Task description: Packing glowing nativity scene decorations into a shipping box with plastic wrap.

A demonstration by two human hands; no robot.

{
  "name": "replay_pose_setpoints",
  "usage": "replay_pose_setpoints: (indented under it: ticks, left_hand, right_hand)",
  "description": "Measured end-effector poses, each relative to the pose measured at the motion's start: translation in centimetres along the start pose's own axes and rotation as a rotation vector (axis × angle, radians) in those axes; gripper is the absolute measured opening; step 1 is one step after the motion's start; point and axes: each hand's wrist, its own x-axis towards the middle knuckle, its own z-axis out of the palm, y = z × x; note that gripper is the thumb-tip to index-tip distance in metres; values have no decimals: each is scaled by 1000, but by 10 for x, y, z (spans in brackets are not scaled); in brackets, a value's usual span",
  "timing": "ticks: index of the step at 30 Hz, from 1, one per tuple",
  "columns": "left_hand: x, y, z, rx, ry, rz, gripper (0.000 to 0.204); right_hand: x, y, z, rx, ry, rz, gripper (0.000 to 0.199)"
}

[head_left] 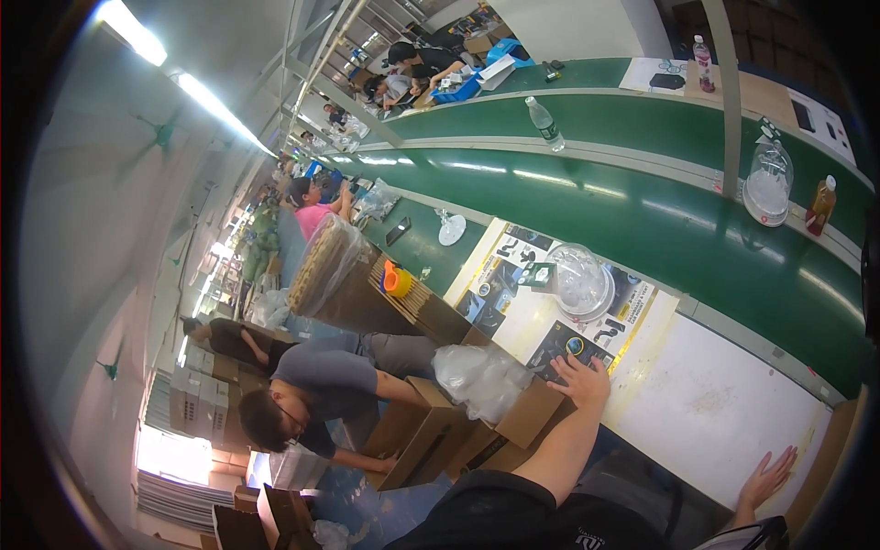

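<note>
My left hand (581, 380) rests with fingers spread at the near edge of the worktop, on a dark printed sheet (561, 346). Farther to the right, my right hand (768, 477) lies flat with fingers stretched on the white tabletop (710, 394). Neither hand holds anything. Just beyond my left hand, a clear plastic tub with a round white rim (587, 291) lies on the printed sheets, and a small green card (536, 274) is beside it.
A green conveyor belt (632, 206) runs along the far side. On its ledge stand a water bottle (544, 124), another clear tub (768, 188) and a drink bottle (820, 206). To my left, a person (321, 380) bends over a cardboard box (417, 435); clear plastic bags (481, 380) lie beside it.
</note>
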Motion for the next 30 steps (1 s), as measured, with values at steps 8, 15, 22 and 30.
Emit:
replay_pose_setpoints:
  ticks: [8, 15, 22, 30]
  left_hand:
    - [1, -1, 2, 15, 22, 4, 70]
    - [1, 0, 2, 23, 12, -9, 72]
    - [1, 0, 2, 29, 6, -6, 72]
    - [0, -1, 4, 19, 33, 6, 70]
  right_hand:
    - [0, -4, -4, 10, 7, 0, 56]
    - [1, -1, -3, 24, 4, 0, 55]
    - [1, -1, -3, 20, -10, 7, 56]
    - [1, -2, -2, 11, 2, 5, 58]
